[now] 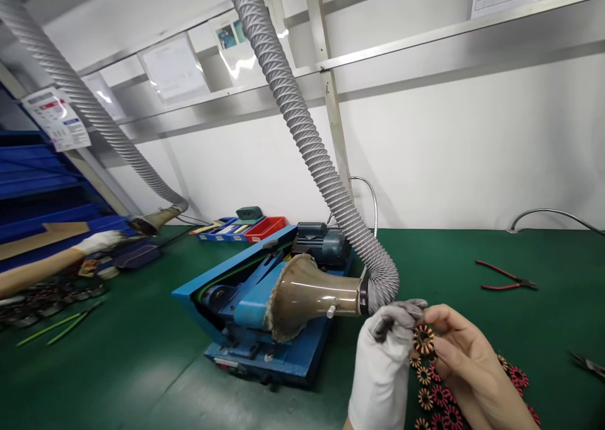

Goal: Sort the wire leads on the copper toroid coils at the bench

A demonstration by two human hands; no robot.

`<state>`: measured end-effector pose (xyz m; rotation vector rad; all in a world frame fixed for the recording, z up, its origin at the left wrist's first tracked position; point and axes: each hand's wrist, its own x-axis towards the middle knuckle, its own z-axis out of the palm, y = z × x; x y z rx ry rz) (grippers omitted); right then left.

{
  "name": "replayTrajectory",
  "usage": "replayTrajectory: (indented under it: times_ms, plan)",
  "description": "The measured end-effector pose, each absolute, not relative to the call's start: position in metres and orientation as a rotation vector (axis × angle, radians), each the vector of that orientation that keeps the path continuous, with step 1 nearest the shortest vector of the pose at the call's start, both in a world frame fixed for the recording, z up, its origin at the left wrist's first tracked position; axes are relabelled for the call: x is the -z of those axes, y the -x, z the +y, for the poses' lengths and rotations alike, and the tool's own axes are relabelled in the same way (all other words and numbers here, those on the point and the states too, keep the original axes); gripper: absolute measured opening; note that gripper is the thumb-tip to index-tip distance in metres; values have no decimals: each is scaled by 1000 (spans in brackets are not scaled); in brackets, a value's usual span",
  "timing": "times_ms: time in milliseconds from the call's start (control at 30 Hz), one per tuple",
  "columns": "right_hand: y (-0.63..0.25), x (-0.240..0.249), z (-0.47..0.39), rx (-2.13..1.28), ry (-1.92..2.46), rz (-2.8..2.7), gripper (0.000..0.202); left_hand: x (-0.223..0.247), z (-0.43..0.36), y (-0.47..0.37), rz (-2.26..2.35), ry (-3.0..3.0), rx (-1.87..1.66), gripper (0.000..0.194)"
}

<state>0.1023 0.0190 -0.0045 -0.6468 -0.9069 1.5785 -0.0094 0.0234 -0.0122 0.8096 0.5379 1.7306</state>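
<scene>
My left hand (385, 354), in a white glove with grey fingertips, is closed at the lower right of the head view. Its fingertips meet those of my bare right hand (467, 360). Between the two hands a small copper-wound ring (424, 340) is held, with the right thumb and fingers pinching its right side. Whether the left fingertips grip the ring or a wire end of it is too small to tell. Below the hands, several copper rings (425, 398) and red rings (452, 417) lie on the green table.
A blue belt machine (283, 360) with a brown funnel (321, 291) and grey hose (302, 121) stands left of my hands. Red-handled pliers (501, 286) lie at right, green-handled pliers (66, 329) at left. Another person's gloved hand (101, 242) is at far left. Small trays (267, 228) stand behind.
</scene>
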Motion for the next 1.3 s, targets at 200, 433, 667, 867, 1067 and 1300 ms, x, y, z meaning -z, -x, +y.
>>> replayTrajectory:
  times_ms: [200,433,667,867,1067,1300]
  plan:
    - [-107,9,28,-1777,494,-718,21,9,15,26,661,-933,-1801,19]
    - [-103,11,26,-1780,487,-587,27,13,14,25,1119,-1806,-1718,34]
    - [-95,7,23,-1611,625,-747,30,14,27,26,917,-1299,-1737,8]
    - [-96,8,20,-1496,640,-906,30,17,25,25,718,-810,-1731,30]
    - [-95,8,19,-1528,679,-882,33,15,25,36,815,-1208,-1560,24]
    - [-97,11,21,-1485,752,-1055,30,8,19,36,924,-1195,-1660,15]
